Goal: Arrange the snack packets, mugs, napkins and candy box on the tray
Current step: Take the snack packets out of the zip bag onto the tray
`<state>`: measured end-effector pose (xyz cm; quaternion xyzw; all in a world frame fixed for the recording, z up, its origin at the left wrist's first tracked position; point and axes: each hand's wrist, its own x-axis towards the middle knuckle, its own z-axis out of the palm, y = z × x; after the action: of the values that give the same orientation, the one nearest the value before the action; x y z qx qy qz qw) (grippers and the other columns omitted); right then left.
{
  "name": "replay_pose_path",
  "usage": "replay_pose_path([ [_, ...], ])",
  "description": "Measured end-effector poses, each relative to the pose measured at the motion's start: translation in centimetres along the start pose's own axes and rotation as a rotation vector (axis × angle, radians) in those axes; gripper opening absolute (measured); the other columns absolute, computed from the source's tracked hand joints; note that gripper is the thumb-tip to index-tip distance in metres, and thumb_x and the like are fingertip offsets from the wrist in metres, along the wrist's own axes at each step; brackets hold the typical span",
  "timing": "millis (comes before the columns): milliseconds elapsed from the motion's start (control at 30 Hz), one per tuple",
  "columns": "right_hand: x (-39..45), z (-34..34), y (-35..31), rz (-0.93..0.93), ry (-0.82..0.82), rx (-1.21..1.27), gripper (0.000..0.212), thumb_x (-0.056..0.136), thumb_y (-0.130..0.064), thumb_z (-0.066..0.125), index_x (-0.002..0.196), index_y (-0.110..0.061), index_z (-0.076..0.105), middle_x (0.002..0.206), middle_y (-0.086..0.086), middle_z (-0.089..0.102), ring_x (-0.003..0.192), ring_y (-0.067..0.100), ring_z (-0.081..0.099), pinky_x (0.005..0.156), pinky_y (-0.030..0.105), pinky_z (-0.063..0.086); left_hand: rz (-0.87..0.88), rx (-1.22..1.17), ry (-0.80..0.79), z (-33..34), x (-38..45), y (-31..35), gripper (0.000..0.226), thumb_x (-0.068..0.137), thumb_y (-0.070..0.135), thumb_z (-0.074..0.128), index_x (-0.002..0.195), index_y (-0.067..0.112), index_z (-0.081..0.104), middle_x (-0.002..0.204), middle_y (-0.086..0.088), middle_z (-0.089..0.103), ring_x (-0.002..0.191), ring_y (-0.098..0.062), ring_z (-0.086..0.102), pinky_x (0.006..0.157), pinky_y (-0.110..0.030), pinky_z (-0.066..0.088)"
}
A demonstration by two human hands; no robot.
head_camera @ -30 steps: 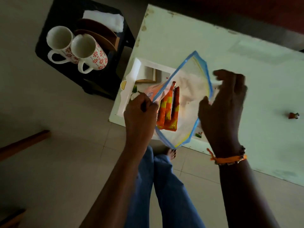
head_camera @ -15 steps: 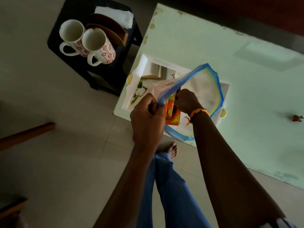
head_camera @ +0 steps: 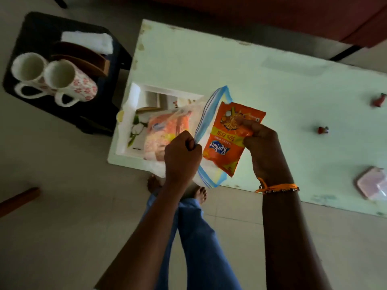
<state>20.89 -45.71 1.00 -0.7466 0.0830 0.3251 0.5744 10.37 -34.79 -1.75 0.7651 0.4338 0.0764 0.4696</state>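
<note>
My right hand point(head_camera: 262, 141) pinches an orange Kurkure snack packet point(head_camera: 229, 137), held just outside a clear zip bag point(head_camera: 209, 109) with a blue rim. My left hand point(head_camera: 182, 158) grips that bag's rim. More orange packets point(head_camera: 167, 135) show through the bag, which lies over the white tray point(head_camera: 134, 101) on the pale green table point(head_camera: 272, 84). Two white mugs with red flowers point(head_camera: 52, 80) stand on a black stool point(head_camera: 62, 24) at the left, with white napkins point(head_camera: 88, 40) behind them. A pink box point(head_camera: 371, 183) sits at the table's right edge.
A brown wooden holder point(head_camera: 83, 57) stands on the stool beside the mugs. Two small red objects point(head_camera: 323, 130) lie on the right part of the table. My legs and bare feet point(head_camera: 201, 193) are below the table's near edge. A red sofa point(head_camera: 272, 13) runs along the back.
My right hand, which was inside the zip bag, has come out holding one orange snack packet. My left hand still holds the bag's rim.
</note>
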Motion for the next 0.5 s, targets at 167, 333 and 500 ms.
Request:
replay_pose_path([
  [167,0.8,-4.7,1.4,-0.061,0.209,0.414,0.059,0.078,0.024,0.034,0.127,-0.004,0.051,0.098,-0.005,0.065,0.079,0.002,0.065,0.071,0.02,0.053,-0.035,0.123,-0.036,2.6,-0.4,-0.8,0.033,0.069,-0.002,0.051,0.054,0.016,0.027,0.048,0.002,0.028,0.044,-0.013,0.029,0.042,-0.019,0.027],
  [333,2.8,-7.1,2.6,-0.105,0.415,0.519,0.054,0.08,0.021,0.035,0.126,0.0,0.052,0.117,-0.002,0.061,0.089,0.002,0.066,0.069,0.022,0.056,-0.09,0.17,-0.023,3.4,-0.6,-1.6,0.031,0.068,-0.005,0.052,0.055,0.011,0.029,0.05,-0.004,0.026,0.047,-0.016,0.022,0.049,-0.029,0.021],
  [500,6.2,-6.1,3.5,-0.005,0.525,0.642,0.063,0.073,0.018,0.033,0.123,-0.012,0.058,0.127,0.012,0.059,0.096,0.019,0.058,0.074,0.03,0.05,-0.045,0.158,0.032,2.4,-0.4,-1.7,0.025,0.066,-0.005,0.049,0.055,0.006,0.029,0.053,-0.007,0.023,0.049,-0.013,0.019,0.05,-0.028,0.017],
])
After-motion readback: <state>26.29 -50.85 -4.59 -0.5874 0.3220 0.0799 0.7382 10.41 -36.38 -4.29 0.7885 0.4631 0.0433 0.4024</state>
